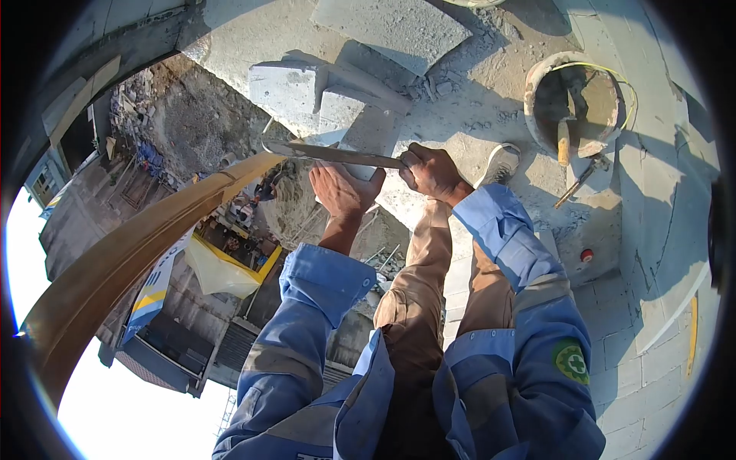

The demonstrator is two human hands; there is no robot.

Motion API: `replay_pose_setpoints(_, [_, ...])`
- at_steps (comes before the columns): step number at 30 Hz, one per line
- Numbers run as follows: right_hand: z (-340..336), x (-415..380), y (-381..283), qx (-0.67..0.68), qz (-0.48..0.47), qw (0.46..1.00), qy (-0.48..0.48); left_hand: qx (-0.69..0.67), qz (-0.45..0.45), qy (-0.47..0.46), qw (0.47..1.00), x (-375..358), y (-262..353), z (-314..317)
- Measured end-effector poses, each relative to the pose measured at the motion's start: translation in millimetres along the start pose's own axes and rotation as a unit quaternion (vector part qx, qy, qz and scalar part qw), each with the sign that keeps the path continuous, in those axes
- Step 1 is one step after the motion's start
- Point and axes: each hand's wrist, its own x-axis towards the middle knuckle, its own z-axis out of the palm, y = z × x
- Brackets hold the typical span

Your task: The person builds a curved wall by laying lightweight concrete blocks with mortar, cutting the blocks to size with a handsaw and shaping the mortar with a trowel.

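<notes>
My right hand (431, 172) is closed round the near end of a machete (337, 155), whose long flat blade points left. Below the blade, my left hand (343, 188) grips a small pale grey block piece (362, 170), with fingers on one side and thumb on the other. The blade passes across this piece just above my left fingers. Past the blade, larger grey lightweight blocks (287, 86) lie on the dusty slab. Part of the held piece is hidden by my hand and the blade.
A mortar bucket (534, 103) stands at right with a wooden-handled trowel (563, 142) in it. Beside it lies a thin tool (579, 184). A flat slab (399, 31) lies farther off. A long brown pole (146, 238) crosses at left, above a deep drop to rubble (199, 107).
</notes>
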Motion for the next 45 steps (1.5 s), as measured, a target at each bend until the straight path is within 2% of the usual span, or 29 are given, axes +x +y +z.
replay_pose_setpoints(10, [12.4,-6.2,4.1,-0.019,0.030,0.999,-0.006,0.029,-0.004,-0.005,1.000,-1.2,-2.8,-0.2])
replay_pose_setpoints(12, [13.6,-11.4,12.5,-0.048,0.017,0.999,-0.012,0.019,-0.046,-0.091,0.995,-0.3,-3.4,-1.7])
replay_pose_setpoints(13, [14.6,-24.9,29.7,-0.101,0.058,0.991,-0.068,0.019,-0.044,-0.088,0.995,-1.1,-1.6,-3.1])
replay_pose_setpoints(14, [9.6,-37.8,40.1,-0.115,0.204,0.962,-0.141,0.024,-0.030,-0.053,0.998,0.1,0.6,-3.5])
replay_pose_setpoints(15, [2.7,-66.0,57.8,-0.144,0.240,0.955,-0.096,0.031,-0.015,-0.018,0.999,1.6,0.1,-3.7])
replay_pose_setpoints(16, [-5.6,-96.3,73.5,-0.121,0.210,0.966,-0.087,-0.002,-0.039,-0.032,0.999,3.9,0.9,-4.7])
replay_pose_setpoints(17, [-12.8,-114.8,69.5,-0.131,0.168,0.976,-0.034,-0.001,-0.017,-0.011,1.000,7.7,-3.8,-0.3])
replay_pose_setpoints(18, [-20.5,-118.0,66.4,-0.131,0.176,0.974,-0.049,-0.003,-0.003,-0.004,1.000,-2.7,-3.2,1.8])
replay_pose_setpoints(19, [-25.0,-120.7,43.0,-0.088,0.172,0.981,-0.021,-0.003,-0.039,-0.039,0.998,-6.6,2.3,-3.3])
replay_pose_setpoints(20, [-24.9,-114.3,23.4,-0.046,0.157,0.986,0.017,0.000,-0.072,-0.060,0.996,-1.5,4.8,-6.7])
replay_pose_setpoints(21, [-24.3,-100.4,16.0,0.025,0.118,0.992,0.049,0.008,-0.005,0.006,1.000,-2.5,-4.0,0.6])
replay_pose_setpoints(25, [-20.6,-22.1,-17.2,0.008,0.070,0.997,0.035,0.009,-0.025,-0.034,0.999,-1.6,-0.3,-4.7])
replay_pose_setpoints(27, [-17.0,-1.5,-21.3,0.003,0.032,0.999,0.019,0.006,-0.002,0.015,1.000,0.2,0.3,-2.0])
replay_pose_setpoints(31, [-15.0,6.8,-31.7,-0.021,0.040,0.998,-0.034,0.027,-0.017,-0.007,0.999,0.4,1.8,-4.0])
replay_pose_setpoints(33, [-12.5,6.6,-31.0,-0.029,0.038,0.998,-0.033,-0.004,-0.008,0.019,1.000,0.8,2.3,-1.9])
replay_pose_setpoints(38, [-2.4,3.1,-12.2,-0.060,0.039,0.996,-0.050,0.005,-0.015,0.003,1.000,-0.4,0.7,-2.0])
replay_pose_setpoints(40, [-3.8,2.7,-8.4,-0.042,0.024,0.998,-0.027,0.003,-0.021,0.001,1.000,0.5,5.6,-3.9])
replay_pose_setpoints(42, [-0.2,-0.9,-2.7,-0.042,0.043,0.997,-0.040,0.012,-0.042,-0.037,0.998,5.2,6.9,-9.7])
replay_pose_setpoints(44, [7.1,-20.9,19.6,-0.117,0.106,0.982,-0.103,-0.003,-0.046,-0.034,0.998,6.8,6.8,-7.1])
replay_pose_setpoints(45, [1.5,-42.2,38.7,-0.125,0.199,0.964,-0.121,0.000,-0.048,-0.046,0.998,7.0,8.8,-8.8])
